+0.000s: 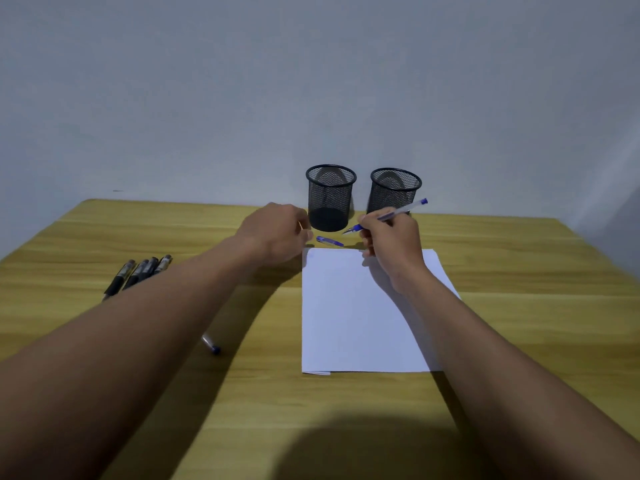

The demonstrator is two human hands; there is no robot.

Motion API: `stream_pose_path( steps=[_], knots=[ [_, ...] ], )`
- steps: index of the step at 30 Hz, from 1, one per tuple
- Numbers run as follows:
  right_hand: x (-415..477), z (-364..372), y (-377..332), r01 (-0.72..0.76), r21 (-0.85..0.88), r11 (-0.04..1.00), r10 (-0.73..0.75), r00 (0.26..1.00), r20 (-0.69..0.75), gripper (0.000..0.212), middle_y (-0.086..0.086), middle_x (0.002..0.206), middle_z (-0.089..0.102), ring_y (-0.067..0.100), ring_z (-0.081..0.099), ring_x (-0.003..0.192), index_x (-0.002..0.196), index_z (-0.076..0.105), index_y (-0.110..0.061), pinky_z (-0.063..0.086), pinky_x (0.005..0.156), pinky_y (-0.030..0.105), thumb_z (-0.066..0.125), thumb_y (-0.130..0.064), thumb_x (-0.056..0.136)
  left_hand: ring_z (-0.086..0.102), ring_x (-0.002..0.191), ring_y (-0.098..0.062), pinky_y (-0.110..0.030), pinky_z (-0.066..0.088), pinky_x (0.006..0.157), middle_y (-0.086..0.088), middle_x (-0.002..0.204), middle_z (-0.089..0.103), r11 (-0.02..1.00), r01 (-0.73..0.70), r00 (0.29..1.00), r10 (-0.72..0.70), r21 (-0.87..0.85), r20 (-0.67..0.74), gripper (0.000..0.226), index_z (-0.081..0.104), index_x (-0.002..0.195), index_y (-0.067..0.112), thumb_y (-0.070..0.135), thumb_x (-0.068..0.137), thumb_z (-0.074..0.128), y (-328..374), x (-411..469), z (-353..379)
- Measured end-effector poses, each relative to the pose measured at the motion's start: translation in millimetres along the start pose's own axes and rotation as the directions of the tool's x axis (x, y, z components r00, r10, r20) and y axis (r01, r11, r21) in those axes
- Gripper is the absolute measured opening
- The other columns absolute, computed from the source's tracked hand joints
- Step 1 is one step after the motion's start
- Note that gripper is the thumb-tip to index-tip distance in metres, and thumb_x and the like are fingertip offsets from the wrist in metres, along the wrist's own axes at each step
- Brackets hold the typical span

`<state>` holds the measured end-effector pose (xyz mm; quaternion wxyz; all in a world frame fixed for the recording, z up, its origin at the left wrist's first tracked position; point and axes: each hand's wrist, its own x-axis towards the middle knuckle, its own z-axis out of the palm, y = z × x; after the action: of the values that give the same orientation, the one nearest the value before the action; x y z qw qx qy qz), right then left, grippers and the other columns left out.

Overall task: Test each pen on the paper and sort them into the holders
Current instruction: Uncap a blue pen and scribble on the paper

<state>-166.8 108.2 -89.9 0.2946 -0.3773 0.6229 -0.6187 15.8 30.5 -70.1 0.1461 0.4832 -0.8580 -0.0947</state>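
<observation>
Right hand (391, 244) pinches a blue pen (401, 212) in a writing grip, fingers curled round the barrel. The pen is uncapped, with its tip pointing left and slightly down and its back end up toward the right holder (393, 192). The tip is in the air just past the paper's far edge, not touching the sheet. Cap (329, 241) lies flat on the table (519, 306), just beyond that far edge and between the two hands. Left hand (277, 233) sits at the paper's far left corner, just beside the cap. Its fingers are loosely curled with nothing visible in them; the fingertips are partly hidden behind the hand. Paper (353, 317) lies mid-table, a bit right of centre, and looks unmarked from here. The right wrist is over its far right part. Left holder (330, 199) and right holder stand upright side by side at the far edge, close but apart. Both are black mesh and both look empty. Four black pens (138, 271) lie side by side toward the left edge. One more blue-ended pen (211, 344) pokes out from under the left forearm, left of the paper's near corner.
</observation>
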Motion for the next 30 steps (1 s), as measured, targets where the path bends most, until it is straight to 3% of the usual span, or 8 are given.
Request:
stream_pose_path(
  steps=[4,9,15,19,23,30],
  knots=[
    [1,-4,-5,-0.054,0.059,0.997,0.053,0.998,0.019,0.023,0.009,0.064,0.059,0.018,0.048,0.05,0.073,0.064,-0.006,0.045,0.048,0.03,0.059,-0.008,0.095,0.062,0.091,-0.024,-0.03,0.043,0.066,0.002,0.101,0.073,0.99,-0.133,0.989,0.136,0.051,-0.051,0.022,0.074,0.107,0.03,0.033,0.093,0.058,14,13,14],
    [1,-8,-5,-0.058,0.082,0.995,0.055,0.998,0.043,0.019,0.01,0.064,0.06,0.015,0.048,0.047,0.077,0.065,-0.002,0.043,0.046,0.027,0.059,-0.004,0.094,0.061,0.095,-0.023,-0.031,0.042,0.064,-0.001,0.1,0.065,0.972,-0.198,0.978,0.205,0.126,-0.047,0.018,0.076,0.101,0.03,0.025,0.089,0.063,17,23,28],
    [4,-14,-5,-0.046,0.165,0.985,0.045,0.999,0.012,0.009,0.008,0.067,0.065,0.014,0.059,0.056,0.087,0.068,-0.004,0.051,0.046,0.023,0.066,-0.007,0.095,0.06,0.08,-0.023,-0.038,0.048,0.067,-0.001,0.088,0.069,0.973,-0.179,0.981,0.165,-0.143,-0.1,0.004,0.064,0.092,0.02,0.018,0.09,0.067,15,18,19],
    [-1,-17,-15,-0.058,0.274,0.96,0.054,0.998,0.022,0.003,0.007,0.074,0.069,0.009,0.065,0.064,0.094,0.07,-0.005,0.054,0.049,0.02,0.07,-0.009,0.094,0.062,0.078,-0.019,-0.032,0.046,0.068,0.0,0.086,0.07,0.926,-0.191,0.977,0.148,-0.326,-0.151,0.008,0.065,0.089,0.02,0.013,0.089,0.07,20,8,1],
    [-9,-22,-27,-0.054,0.314,0.948,0.048,0.999,0.026,0.003,0.008,0.074,0.068,0.009,0.065,0.062,0.092,0.07,-0.004,0.055,0.051,0.019,0.07,-0.008,0.093,0.062,0.079,-0.016,-0.019,0.044,0.065,-0.002,0.091,0.071,0.908,-0.194,0.973,0.13,-0.372,-0.19,0.004,0.069,0.095,0.017,0.015,0.092,0.067,28,-1,-14],
    [-20,-26,-43,-0.047,0.308,0.95,0.016,0.994,0.104,0.006,0.004,0.072,0.071,0.014,0.067,0.068,0.087,0.072,-0.01,0.057,0.054,0.022,0.073,-0.011,0.092,0.062,0.068,-0.011,-0.03,0.054,0.07,-0.003,0.085,0.073,0.868,-0.229,0.968,0.154,-0.44,-0.198,0.005,0.071,0.091,0.018,0.014,0.09,0.069,41,-18,-34]
  ],
)
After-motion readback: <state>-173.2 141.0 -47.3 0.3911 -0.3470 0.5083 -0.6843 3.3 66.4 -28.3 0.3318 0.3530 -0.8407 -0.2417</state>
